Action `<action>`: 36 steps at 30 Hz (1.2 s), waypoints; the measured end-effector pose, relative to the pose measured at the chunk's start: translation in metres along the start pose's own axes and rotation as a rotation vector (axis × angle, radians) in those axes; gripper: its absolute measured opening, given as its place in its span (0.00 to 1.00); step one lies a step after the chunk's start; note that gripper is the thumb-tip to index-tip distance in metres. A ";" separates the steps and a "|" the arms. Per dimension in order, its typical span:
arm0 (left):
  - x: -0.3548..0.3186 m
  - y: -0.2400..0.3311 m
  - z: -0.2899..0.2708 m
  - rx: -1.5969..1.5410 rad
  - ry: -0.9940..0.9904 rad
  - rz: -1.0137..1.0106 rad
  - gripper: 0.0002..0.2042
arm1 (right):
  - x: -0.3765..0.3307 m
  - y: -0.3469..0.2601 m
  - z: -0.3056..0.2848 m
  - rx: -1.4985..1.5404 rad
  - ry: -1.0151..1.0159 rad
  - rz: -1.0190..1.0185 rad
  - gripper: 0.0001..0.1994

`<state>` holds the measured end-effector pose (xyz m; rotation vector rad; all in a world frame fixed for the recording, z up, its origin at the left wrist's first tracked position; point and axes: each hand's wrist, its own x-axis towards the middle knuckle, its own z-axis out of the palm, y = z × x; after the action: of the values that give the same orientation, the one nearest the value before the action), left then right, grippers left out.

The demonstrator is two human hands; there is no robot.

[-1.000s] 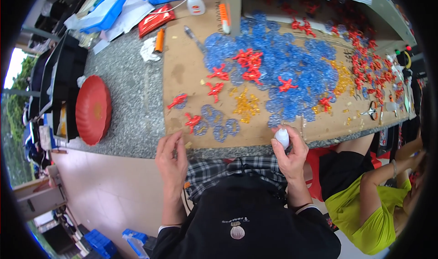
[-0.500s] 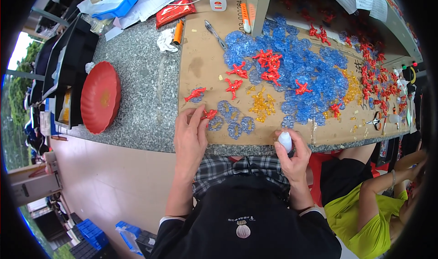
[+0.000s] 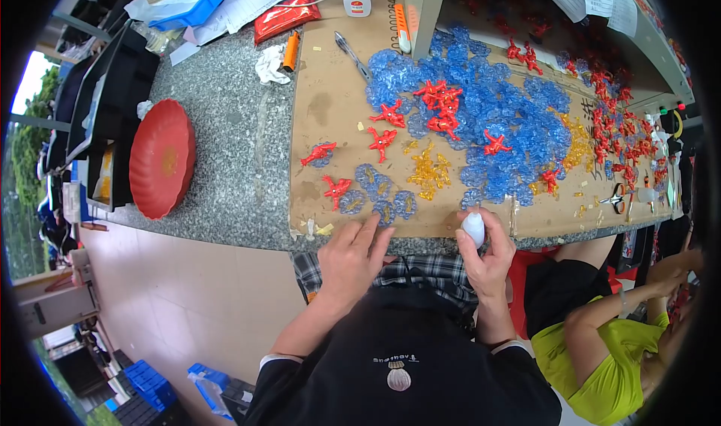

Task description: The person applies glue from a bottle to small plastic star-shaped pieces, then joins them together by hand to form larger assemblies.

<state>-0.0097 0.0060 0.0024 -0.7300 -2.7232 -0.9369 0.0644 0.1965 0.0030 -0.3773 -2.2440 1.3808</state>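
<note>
And the left hand (image 3: 351, 257) swings away to the right: half a second ago it is up at the red figure (image 3: 337, 192), and now that figure lies uncovered, touching a blue ring. Palm down, wrist angled in from the lower left, the hand keeps thumb and forefinger a little apart, fingertips right by the nearest blue ring (image 3: 390, 214); contact there I can't call. Over on the right, barely shifted, the right hand (image 3: 488, 253) comes straight up from below, thumb and fingers curled round a white bottle (image 3: 474, 229), held at the front edge of the worktop (image 3: 229, 148). Further out, amber pieces (image 3: 430, 172) sit on the cardboard (image 3: 323, 118) between the loose rings and the big blue heap (image 3: 496, 126). Far left, a red dish (image 3: 161, 159); far right, a co-worker in a yellow-green top (image 3: 601, 351).
</note>
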 end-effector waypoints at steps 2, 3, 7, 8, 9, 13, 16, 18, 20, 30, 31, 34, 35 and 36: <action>0.000 0.004 0.000 -0.003 -0.022 0.001 0.12 | 0.000 0.002 -0.002 -0.007 0.005 -0.002 0.15; 0.000 0.005 0.000 -0.007 -0.043 0.002 0.12 | 0.000 0.003 -0.003 -0.015 0.011 -0.004 0.15; 0.001 0.007 0.001 -0.041 -0.051 0.004 0.12 | 0.000 0.004 -0.009 -0.046 0.026 -0.017 0.15; 0.002 0.009 0.000 -0.034 -0.017 0.004 0.11 | 0.000 0.004 -0.011 -0.036 0.044 -0.015 0.16; 0.002 0.012 -0.002 -0.029 0.016 0.004 0.11 | 0.001 0.005 -0.015 -0.030 0.063 -0.012 0.16; 0.015 0.038 0.016 -0.198 0.046 0.258 0.10 | -0.001 0.015 -0.030 -0.048 0.167 0.025 0.16; 0.029 0.065 0.041 -0.137 -0.075 0.232 0.12 | -0.002 0.018 -0.036 -0.062 0.207 0.018 0.17; 0.035 0.076 0.060 -0.053 -0.175 0.158 0.17 | -0.004 0.018 -0.039 -0.086 0.202 0.019 0.16; 0.038 0.081 0.071 -0.054 -0.162 0.175 0.17 | -0.006 0.018 -0.041 -0.070 0.207 0.025 0.16; 0.020 0.075 0.055 -0.584 -0.176 0.034 0.14 | -0.014 0.015 -0.021 0.059 0.140 0.200 0.16; 0.017 0.073 0.051 -0.578 -0.173 0.030 0.14 | -0.014 0.011 -0.019 0.117 0.109 0.255 0.15; 0.009 0.065 0.039 -0.589 -0.068 0.097 0.14 | -0.013 0.002 -0.012 0.350 0.031 0.331 0.15; 0.007 0.062 0.033 -0.794 -0.178 -0.040 0.13 | -0.013 0.000 -0.012 0.352 0.022 0.331 0.15; 0.006 0.058 0.027 -0.998 -0.287 -0.179 0.12 | -0.012 -0.001 -0.012 0.308 -0.025 0.326 0.16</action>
<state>0.0145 0.0647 0.0138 -0.7827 -2.4227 -2.4508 0.0809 0.1997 0.0050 -0.6398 -2.0049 1.8741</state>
